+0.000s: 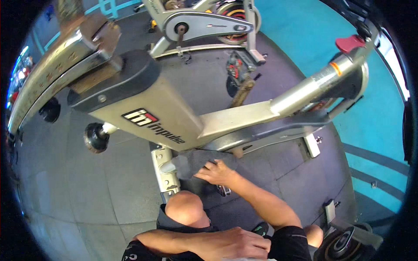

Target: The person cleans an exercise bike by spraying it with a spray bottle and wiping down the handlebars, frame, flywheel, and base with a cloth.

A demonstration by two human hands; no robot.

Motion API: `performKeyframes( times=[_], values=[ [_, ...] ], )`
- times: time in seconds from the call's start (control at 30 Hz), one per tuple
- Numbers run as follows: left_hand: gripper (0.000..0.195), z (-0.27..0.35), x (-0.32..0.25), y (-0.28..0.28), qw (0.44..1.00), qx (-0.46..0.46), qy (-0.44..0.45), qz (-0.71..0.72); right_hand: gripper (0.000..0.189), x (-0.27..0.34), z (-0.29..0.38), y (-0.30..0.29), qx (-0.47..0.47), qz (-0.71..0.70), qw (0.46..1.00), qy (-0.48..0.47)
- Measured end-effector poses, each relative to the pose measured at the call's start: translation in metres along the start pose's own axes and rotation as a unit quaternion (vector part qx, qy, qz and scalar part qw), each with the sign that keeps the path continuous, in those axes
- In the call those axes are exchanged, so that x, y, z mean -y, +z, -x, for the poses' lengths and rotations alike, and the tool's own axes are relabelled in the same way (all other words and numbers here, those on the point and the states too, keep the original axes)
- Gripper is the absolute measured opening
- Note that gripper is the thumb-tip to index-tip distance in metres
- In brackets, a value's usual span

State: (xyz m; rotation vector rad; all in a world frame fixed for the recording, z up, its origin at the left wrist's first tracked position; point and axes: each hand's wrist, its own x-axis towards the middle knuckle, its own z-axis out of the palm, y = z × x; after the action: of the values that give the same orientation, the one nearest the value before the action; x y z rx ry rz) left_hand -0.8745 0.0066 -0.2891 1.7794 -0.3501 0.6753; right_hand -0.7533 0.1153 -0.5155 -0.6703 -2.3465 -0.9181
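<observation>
My right hand (215, 173) has its fingers bent over a dark grey cloth (192, 164), which lies against the lower part of a stationary exercise bike (169, 114), under its chain cover (271, 133). Close by that hand is a pedal (223, 190), partly covered by the wrist. At the picture's bottom edge, my left hand (236, 244) lies across in front of my body, fingers curled downward. A pale edge (248, 259) shows just beneath it, too cut off to name. The bike's frame bears the Impulse brand.
Rusty chrome seat slider (58, 68) juts out at upper left, with a black adjustment knob (97, 137) below. A second bike (209, 27) stands beyond; part of another wheeled machine (343, 241) is at lower right. Dark rubber tiles (85, 182) meet turquoise flooring (369, 117).
</observation>
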Motion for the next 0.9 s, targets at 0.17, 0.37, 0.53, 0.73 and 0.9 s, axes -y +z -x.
performKeyframes(
  times=[0.17,0.37,0.53,0.73,0.9],
  values=[
    [0.026,-0.003,-0.006,-0.001,0.999,0.014,-0.044,0.013,0.054,-0.120,0.017,-0.079,0.097,-0.010,0.935,0.342],
    [0.028,-0.003,-0.002,0.004,0.999,0.024,-0.029,0.035,0.048,-0.168,-0.059,-0.127,-0.036,0.063,0.941,0.330],
    [0.028,-0.016,0.012,0.006,0.997,0.033,0.025,0.067,0.042,-0.104,-0.133,-0.105,0.032,-0.169,0.934,0.313],
    [0.026,-0.019,0.010,0.002,0.998,0.030,0.015,0.060,0.053,-0.182,-0.081,-0.147,0.159,-0.112,0.938,0.285],
    [0.025,-0.014,0.008,0.003,0.998,0.031,0.007,0.049,0.057,-0.164,-0.036,-0.135,0.047,-0.066,0.921,0.382]
  ],
)
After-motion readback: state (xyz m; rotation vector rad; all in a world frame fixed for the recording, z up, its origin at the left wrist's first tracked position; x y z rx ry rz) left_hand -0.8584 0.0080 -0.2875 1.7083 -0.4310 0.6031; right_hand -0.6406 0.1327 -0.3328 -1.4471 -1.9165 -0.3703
